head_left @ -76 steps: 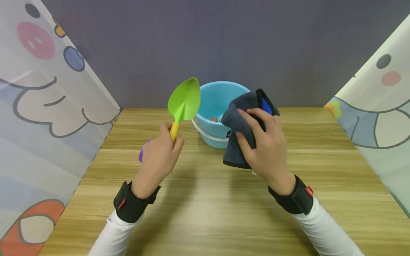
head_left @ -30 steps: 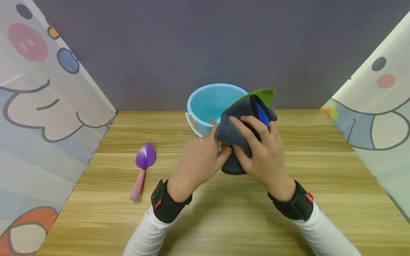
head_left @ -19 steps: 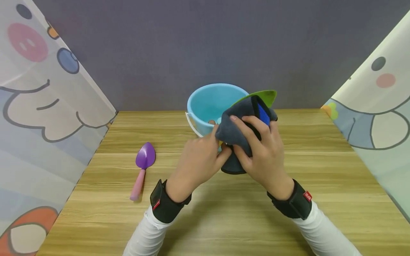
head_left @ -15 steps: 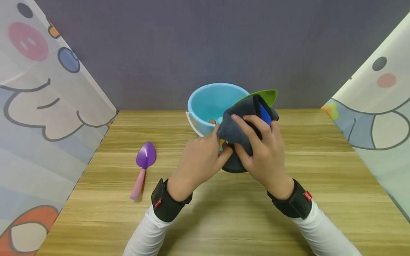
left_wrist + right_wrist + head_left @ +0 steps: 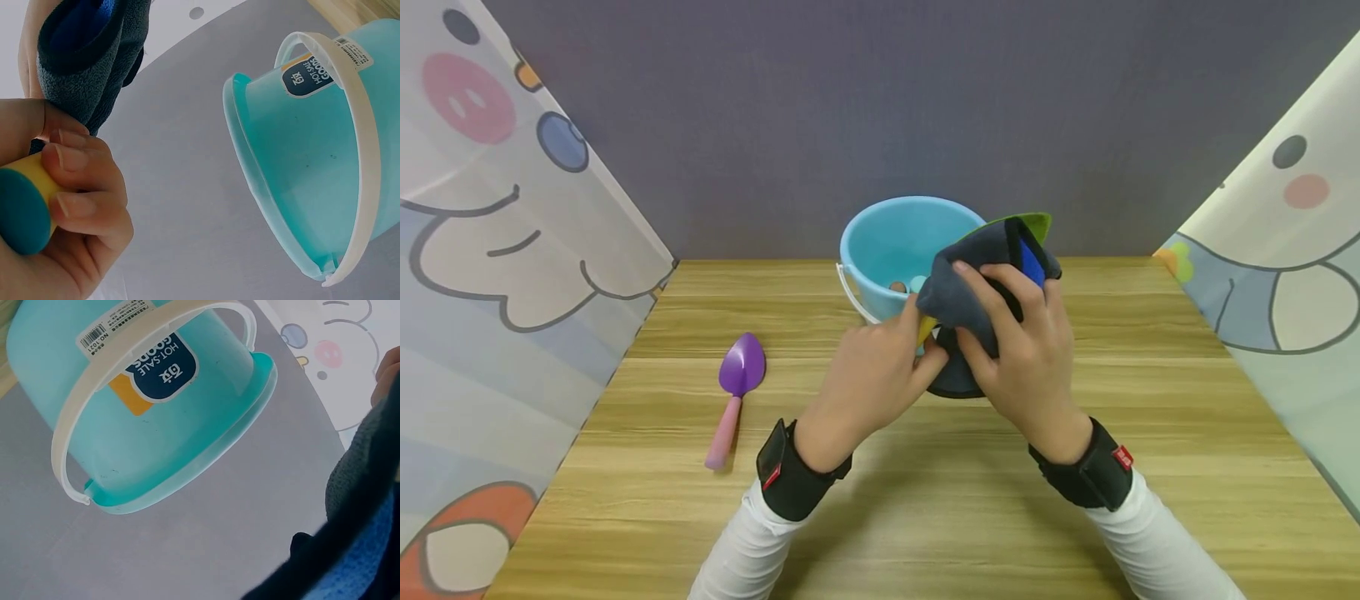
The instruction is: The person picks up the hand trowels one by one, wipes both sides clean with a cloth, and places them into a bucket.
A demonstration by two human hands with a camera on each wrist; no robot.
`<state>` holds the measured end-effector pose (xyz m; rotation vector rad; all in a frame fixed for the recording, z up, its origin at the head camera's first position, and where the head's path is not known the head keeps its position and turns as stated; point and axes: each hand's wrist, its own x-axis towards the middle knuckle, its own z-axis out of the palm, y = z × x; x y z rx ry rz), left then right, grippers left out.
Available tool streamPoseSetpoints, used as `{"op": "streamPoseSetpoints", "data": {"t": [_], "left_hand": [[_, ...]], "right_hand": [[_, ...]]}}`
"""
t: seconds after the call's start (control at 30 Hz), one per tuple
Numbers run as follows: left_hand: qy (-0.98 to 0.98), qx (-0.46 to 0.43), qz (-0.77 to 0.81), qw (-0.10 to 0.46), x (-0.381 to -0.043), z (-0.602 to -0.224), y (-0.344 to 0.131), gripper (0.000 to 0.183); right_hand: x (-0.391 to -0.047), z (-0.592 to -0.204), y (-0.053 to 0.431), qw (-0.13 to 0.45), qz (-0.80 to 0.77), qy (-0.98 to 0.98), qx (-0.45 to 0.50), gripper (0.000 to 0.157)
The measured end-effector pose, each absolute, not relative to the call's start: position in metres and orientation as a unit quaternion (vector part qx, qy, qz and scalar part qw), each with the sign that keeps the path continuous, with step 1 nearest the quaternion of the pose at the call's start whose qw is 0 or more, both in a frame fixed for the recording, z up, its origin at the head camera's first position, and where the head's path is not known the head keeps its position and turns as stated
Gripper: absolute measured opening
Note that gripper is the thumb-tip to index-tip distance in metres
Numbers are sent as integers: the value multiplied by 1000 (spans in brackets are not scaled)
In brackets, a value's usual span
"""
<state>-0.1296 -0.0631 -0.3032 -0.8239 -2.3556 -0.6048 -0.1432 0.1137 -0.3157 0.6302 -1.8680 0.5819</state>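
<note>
A purple trowel (image 5: 741,367) with a pink handle is laid on the wooden bench (image 5: 895,525). The yellow handle of a green-bladed trowel (image 5: 1038,222) is gripped by the left hand's (image 5: 874,360) curled fingers, before a light-blue bucket (image 5: 878,243). Above the bench, its blade is partly covered by a dark gray cloth (image 5: 973,251), held between the right hand's (image 5: 1028,362) fingers and thumb.

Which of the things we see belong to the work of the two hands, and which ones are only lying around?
In the job:
green trowel, gripped by the left hand
dark grey cloth, held at the green trowel by the right hand

Apparently just lying about:
purple trowel, on the table
blue bucket
small objects inside the blue bucket
</note>
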Motion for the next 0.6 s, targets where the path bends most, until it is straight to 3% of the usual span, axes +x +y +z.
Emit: {"op": "streamPoseSetpoints", "data": {"t": [0.6], "left_hand": [[-883,-310,-216,278,-131,-304,-62,17]], "right_hand": [[-146,-315,121,517,249,-784,236,42]]}}
